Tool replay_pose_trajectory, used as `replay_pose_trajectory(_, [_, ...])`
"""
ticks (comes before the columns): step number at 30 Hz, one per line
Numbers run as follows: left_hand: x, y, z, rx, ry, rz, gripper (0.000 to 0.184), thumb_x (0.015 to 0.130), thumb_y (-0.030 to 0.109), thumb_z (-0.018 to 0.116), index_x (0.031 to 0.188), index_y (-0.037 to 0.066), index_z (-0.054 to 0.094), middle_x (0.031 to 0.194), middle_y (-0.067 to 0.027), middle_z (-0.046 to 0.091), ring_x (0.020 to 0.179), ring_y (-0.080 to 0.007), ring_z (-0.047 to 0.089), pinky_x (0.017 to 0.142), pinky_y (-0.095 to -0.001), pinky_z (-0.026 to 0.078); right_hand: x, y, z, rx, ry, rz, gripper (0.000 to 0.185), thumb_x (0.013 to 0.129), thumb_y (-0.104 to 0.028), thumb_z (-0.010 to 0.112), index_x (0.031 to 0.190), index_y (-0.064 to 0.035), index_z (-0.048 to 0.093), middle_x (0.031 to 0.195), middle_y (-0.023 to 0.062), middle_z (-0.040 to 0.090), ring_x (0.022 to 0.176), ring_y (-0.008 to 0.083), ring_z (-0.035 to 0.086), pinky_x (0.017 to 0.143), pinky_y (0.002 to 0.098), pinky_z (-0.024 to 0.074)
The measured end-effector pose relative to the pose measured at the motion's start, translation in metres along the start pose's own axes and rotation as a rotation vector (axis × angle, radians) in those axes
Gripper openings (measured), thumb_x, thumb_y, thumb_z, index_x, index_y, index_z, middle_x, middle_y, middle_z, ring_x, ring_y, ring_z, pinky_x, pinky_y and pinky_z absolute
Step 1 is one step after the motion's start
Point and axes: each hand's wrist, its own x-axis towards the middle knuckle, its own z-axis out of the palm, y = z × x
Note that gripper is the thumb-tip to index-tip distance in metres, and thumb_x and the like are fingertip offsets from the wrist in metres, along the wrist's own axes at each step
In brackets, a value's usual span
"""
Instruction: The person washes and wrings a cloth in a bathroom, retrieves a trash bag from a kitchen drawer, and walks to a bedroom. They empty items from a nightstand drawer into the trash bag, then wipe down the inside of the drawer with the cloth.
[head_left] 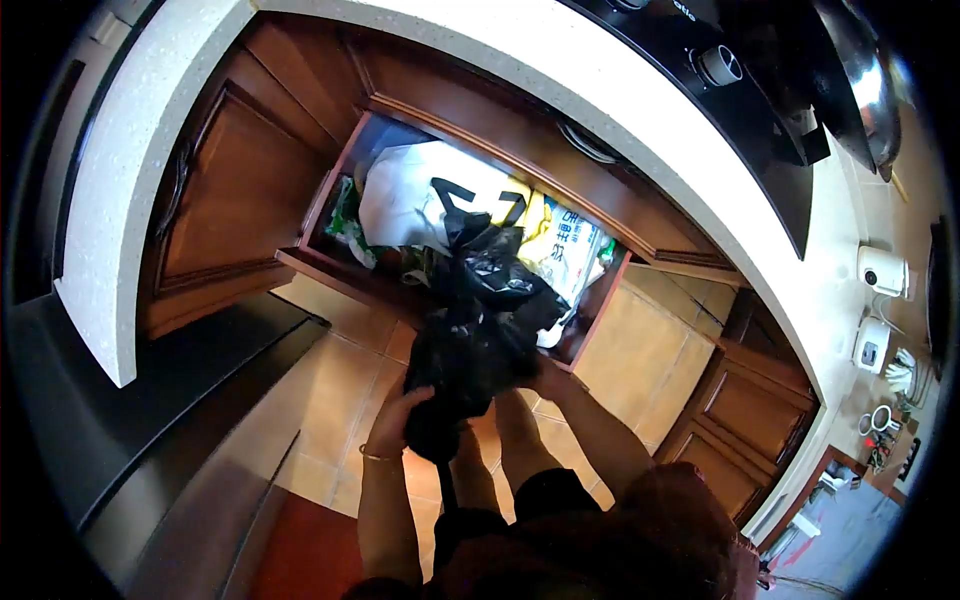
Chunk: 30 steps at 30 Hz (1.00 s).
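A crumpled black plastic bag (470, 360) hangs bunched between my two hands in front of an open drawer (350, 275). My left hand (398, 420) grips the bag's lower left side. On the bag's right side, my right hand (548, 380) holds it, its fingers largely hidden by the dark plastic. The bag's upper part reaches over the drawer and overlaps the bags inside. In the drawer lie a large white plastic bag (400, 195), a yellow bag (537, 225) and a white printed package (570, 250). Green packaging (345, 215) sits at the drawer's left end.
Brown wooden cabinets (225, 190) surround the drawer under a pale speckled countertop (480, 45). A black stove (720, 65) stands on the counter at upper right. Tiled floor (330, 385) shows below, with a dark red mat (305, 550) at lower left.
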Motion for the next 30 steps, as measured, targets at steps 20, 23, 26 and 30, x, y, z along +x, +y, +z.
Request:
replay_pose_trajectory(20, [-0.123, -0.043, -0.032, 0.558, 0.391, 0.138, 0.046, 0.088, 0.012, 0.058, 0.130, 0.001, 0.044, 0.095, -0.0108, 0.065, 0.078, -0.0193, 0.062, 0.067, -0.0300, 0.050, 0.152, -0.150, 0.042, -1.593, 0.689, -0.549, 0.058, 0.085, -0.014, 0.054, 0.139, -0.0273, 0.038, 0.107, 0.0161, 0.063, 0.098, 0.0346, 0.062, 0.085, 0.0416, 0.0492])
replay_pose_trajectory(23, [-0.147, -0.055, -0.057, 0.553, 0.608, 0.269, 0.049, 0.086, 0.010, 0.059, 0.131, -0.001, 0.043, 0.118, -0.0133, 0.059, 0.104, -0.0212, 0.057, 0.088, -0.0319, 0.045, 0.167, -0.130, 0.008, -2.113, 0.564, -0.245, 0.074, 0.085, -0.020, 0.057, 0.148, -0.0326, 0.020, 0.124, 0.0167, 0.055, 0.111, 0.0330, 0.058, 0.096, 0.0422, 0.0430])
replay_pose_trajectory(26, [-0.156, -0.057, -0.055, 0.478, 0.737, 0.352, 0.055, 0.084, 0.008, 0.062, 0.134, 0.000, 0.040, 0.127, -0.0142, 0.053, 0.113, -0.0234, 0.052, 0.096, -0.0329, 0.040, 0.139, -0.118, 0.037, -1.930, 0.380, -0.037, 0.087, 0.081, -0.022, 0.063, 0.150, -0.0305, 0.011, 0.133, 0.0197, 0.046, 0.119, 0.0372, 0.050, 0.098, 0.0441, 0.0402])
replay_pose_trajectory(30, [-0.159, -0.051, -0.041, 0.406, 0.802, 0.395, 0.064, 0.083, 0.007, 0.064, 0.139, 0.001, 0.034, 0.130, -0.0137, 0.049, 0.115, -0.0234, 0.049, 0.098, -0.0327, 0.039, 0.073, -0.081, 0.085, -1.824, 0.799, -0.787, 0.070, 0.077, -0.015, 0.062, 0.141, -0.0212, 0.036, 0.111, 0.0168, 0.057, 0.096, 0.0333, 0.058, 0.084, 0.0433, 0.0438])
